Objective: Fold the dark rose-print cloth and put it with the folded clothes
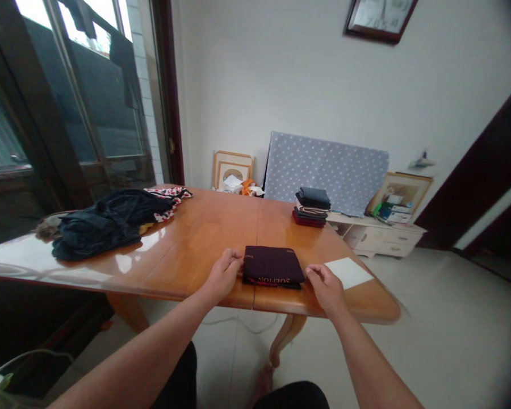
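Observation:
A folded dark purple garment (272,264) with gold lettering lies near the table's front edge. Its layers show along the near side, with a bit of red among them. My left hand (226,271) is closed at its left edge, fingers curled and thumb against the cloth. At the right edge, my right hand (325,285) has thumb and fingers pinched together by the near corner. Behind and to the right stands a stack of folded clothes (311,207), with a blue-grey piece on top and dark red at the bottom.
The wooden table (221,221) carries a heap of loose dark clothes (106,221) on its left, with a red-and-white patterned piece (170,196) beside it. A white sheet (348,272) lies right of my right hand. Beyond are a dotted cloth cover (323,165) and a white cabinet (378,241).

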Demonstrator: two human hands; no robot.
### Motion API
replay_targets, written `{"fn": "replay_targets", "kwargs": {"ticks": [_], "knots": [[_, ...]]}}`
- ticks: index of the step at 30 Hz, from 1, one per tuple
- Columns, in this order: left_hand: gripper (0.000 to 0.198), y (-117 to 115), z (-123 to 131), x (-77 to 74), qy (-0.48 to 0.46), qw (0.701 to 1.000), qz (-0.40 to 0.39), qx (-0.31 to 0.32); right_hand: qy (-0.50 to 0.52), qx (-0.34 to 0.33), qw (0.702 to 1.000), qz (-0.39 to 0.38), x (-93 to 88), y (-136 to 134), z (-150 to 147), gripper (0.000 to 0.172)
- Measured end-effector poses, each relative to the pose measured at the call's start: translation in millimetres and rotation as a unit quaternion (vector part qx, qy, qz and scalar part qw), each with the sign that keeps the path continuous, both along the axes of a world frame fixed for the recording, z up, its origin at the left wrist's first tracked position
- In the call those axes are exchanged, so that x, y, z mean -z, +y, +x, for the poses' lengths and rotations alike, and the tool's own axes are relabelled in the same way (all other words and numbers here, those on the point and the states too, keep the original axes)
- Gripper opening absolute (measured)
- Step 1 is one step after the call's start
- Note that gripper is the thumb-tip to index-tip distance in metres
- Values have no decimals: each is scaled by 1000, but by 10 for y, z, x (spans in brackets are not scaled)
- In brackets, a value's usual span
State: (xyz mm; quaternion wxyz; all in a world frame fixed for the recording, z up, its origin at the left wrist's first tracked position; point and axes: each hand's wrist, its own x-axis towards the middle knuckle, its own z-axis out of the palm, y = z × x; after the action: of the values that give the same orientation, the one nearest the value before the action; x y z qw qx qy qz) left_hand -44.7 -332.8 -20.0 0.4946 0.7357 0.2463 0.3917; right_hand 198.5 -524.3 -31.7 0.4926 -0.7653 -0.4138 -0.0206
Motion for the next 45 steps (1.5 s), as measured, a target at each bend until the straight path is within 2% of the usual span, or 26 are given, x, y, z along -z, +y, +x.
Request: {"fn": "replay_targets", "kwargs": {"ticks": [2, 5, 10, 14, 18, 22, 26, 30, 34, 38, 41, 45], "knots": [[11, 16, -1, 18, -6, 1000, 12, 10, -97, 11, 995, -1, -37, 36, -139, 37], [12, 40, -5, 42, -16, 999, 11, 26, -239, -47, 970, -25, -130, 130, -407, 37], [17, 49, -10, 62, -20, 999, -13, 40, -331, -141, 929, -86, -277, 305, -694, 56], [21, 52, -2, 91, -18, 999, 1, 43, -326, -163, 923, -123, -260, 377, -699, 64], [26, 60, 19, 103, -17, 999, 9, 42, -295, -166, 932, -130, -194, 407, -646, 55], [33, 50, 7, 50, -5, 998, 36, 52, -255, -149, 947, -124, -205, 427, -633, 49], [53, 11, -34, -28, 62, 991, 106, 48, -218, -125, 961, -118, -257, 446, -650, 47], [85, -27, -17, -31, 158, 968, 197, -1, -190, -123, 969, -99, -241, 447, -628, 47], [77, -42, 50, 15, 218, 947, 232, -29, -177, -151, 971, -63, -144, 415, -585, 47], [66, -44, 73, 19, 265, 939, 216, -32, -227, -180, 955, -56, -39, 362, -590, 47], [63, -33, 42, -21, 269, 940, 211, -20, -260, -176, 947, -60, 8, 345, -618, 49], [72, -9, -1, -82, 251, 944, 215, 26, -232, -153, 959, -52, 12, 374, -652, 47]]}}
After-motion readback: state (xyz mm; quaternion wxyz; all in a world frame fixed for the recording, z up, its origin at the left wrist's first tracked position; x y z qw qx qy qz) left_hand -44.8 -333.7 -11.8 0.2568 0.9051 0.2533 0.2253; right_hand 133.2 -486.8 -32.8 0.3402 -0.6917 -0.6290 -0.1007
